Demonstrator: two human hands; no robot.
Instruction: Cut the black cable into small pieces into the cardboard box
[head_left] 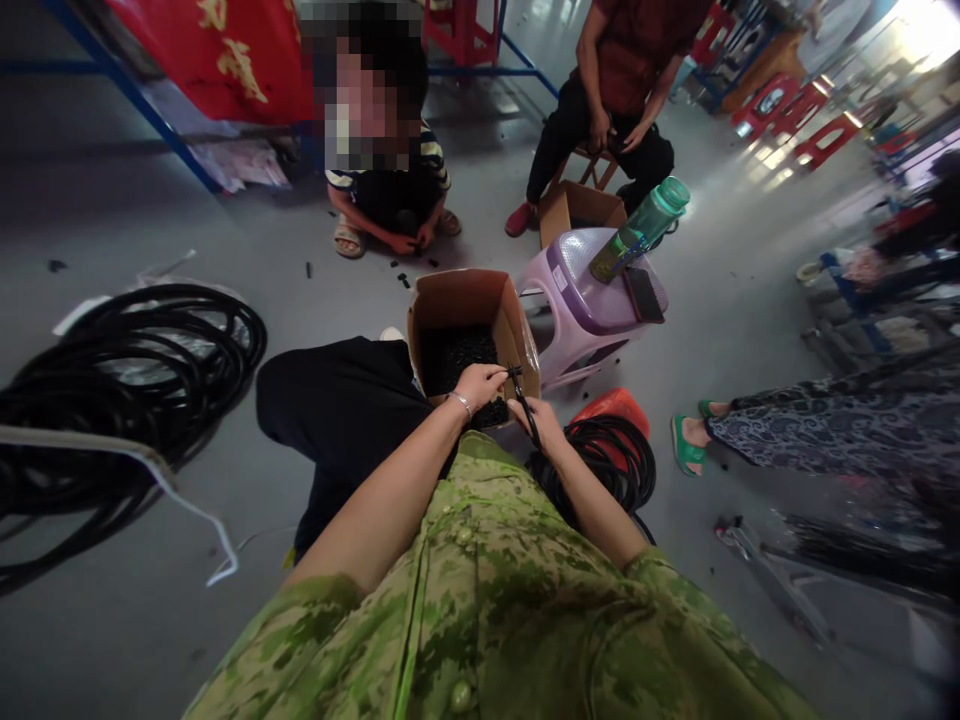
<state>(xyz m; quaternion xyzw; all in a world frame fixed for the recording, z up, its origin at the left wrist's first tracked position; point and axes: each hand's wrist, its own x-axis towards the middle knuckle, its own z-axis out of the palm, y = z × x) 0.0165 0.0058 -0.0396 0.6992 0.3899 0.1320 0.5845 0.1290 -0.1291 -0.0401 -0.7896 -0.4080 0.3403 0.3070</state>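
Left hand (480, 383): your grip pinches the black tube (525, 400) end over the cardboard box (469, 300).
Right hand (541, 420): closed around the tube.
Tip: work above the box so pieces drop inside.

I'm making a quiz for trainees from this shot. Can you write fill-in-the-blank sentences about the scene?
1. Both hands, left hand and right hand, work over an open ____ box.
2. The green bottle lies on a ____ plastic stool.
3. The left wrist wears a ____.

Missing words: cardboard; purple; bracelet
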